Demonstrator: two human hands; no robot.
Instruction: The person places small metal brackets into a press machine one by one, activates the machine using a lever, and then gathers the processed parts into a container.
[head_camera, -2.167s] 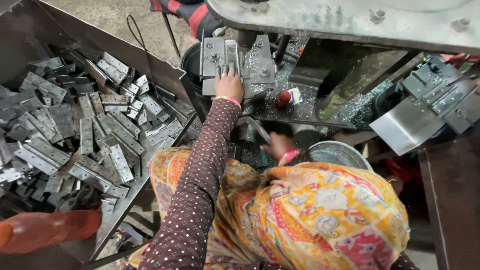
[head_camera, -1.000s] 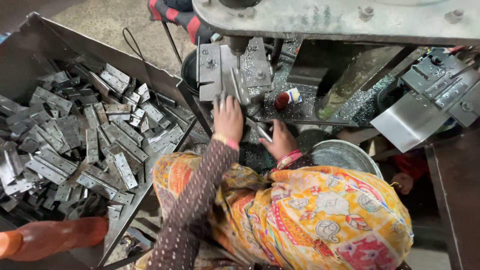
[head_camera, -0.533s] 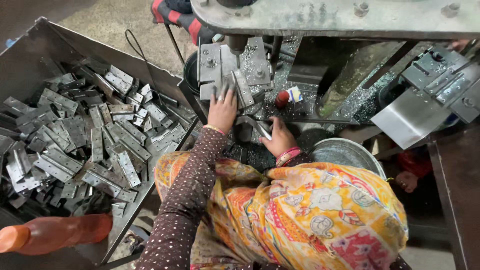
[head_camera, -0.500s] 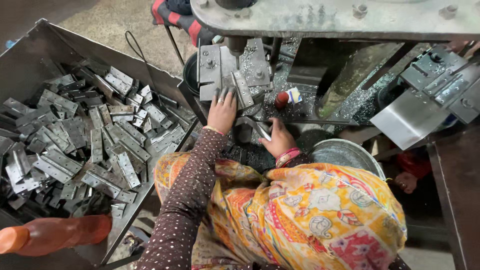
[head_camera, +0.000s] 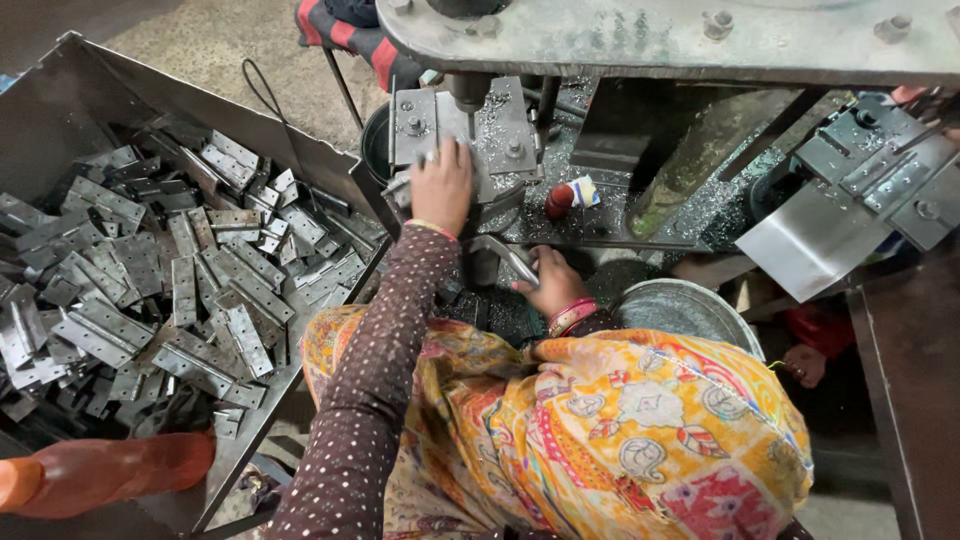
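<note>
Your left hand (head_camera: 441, 186) has moved back up onto the drill jig plate (head_camera: 462, 135), fingers pressed flat together on it under the bit. Your right hand (head_camera: 552, 285), below the plate, is clamped around the metal handle (head_camera: 508, 258). Workpiece seated again.

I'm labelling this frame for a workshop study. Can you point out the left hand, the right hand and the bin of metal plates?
left hand (head_camera: 441, 185), head view, back of the hand.
right hand (head_camera: 553, 285), head view, knuckles.
bin of metal plates (head_camera: 215, 107), head view, bare far wall.
</note>
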